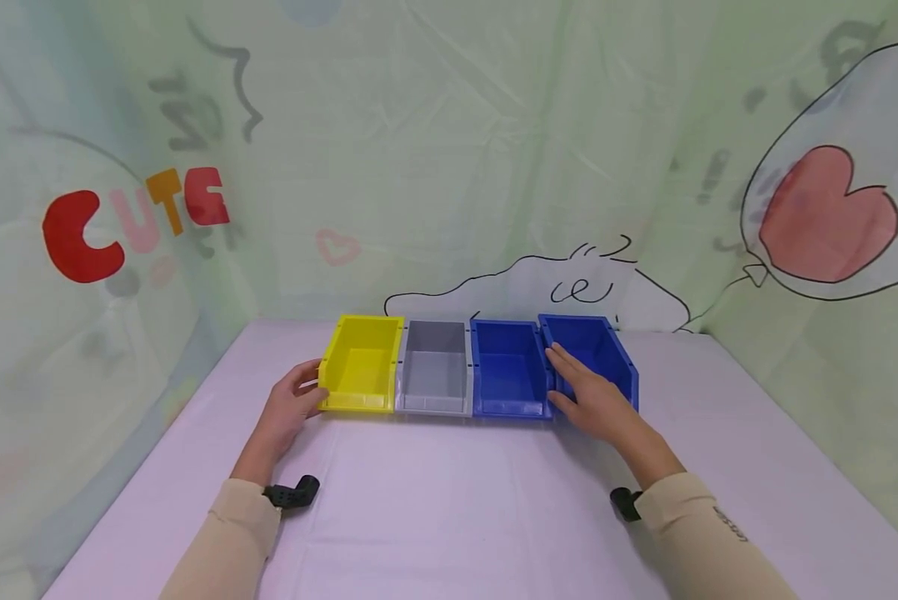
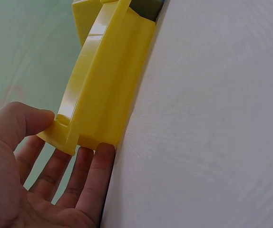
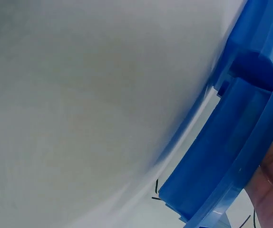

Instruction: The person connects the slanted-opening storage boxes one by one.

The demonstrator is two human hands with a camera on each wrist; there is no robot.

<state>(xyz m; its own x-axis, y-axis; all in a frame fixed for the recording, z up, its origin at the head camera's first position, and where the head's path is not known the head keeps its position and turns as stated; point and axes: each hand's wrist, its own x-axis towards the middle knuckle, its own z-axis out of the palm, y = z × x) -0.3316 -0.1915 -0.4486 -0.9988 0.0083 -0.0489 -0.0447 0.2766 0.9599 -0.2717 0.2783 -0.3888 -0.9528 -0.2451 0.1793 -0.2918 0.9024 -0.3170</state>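
Observation:
Four-sided plastic storage bins stand in a row: a yellow bin [image 1: 361, 371], a grey bin [image 1: 434, 379], a blue bin [image 1: 509, 375] and a second blue bin [image 1: 586, 340] at the right end. My left hand [image 1: 287, 410] grips the yellow bin's front left corner, thumb on the rim and fingers against the outer side. Over the end blue bin, my right hand [image 1: 601, 407] holds its left wall near the seam between the blue bins. In the right wrist view this bin [image 3: 217, 152] looks tilted, with its underside off the table; the fingertips are hidden there.
A pale cloth-covered table [image 1: 434, 517] lies beneath the bins. Printed fabric curtains [image 1: 449, 167] rise behind and on both sides, close to the row's back. A black camera strap [image 1: 291, 494] sits on the left wrist, another camera [image 1: 626, 503] on the right.

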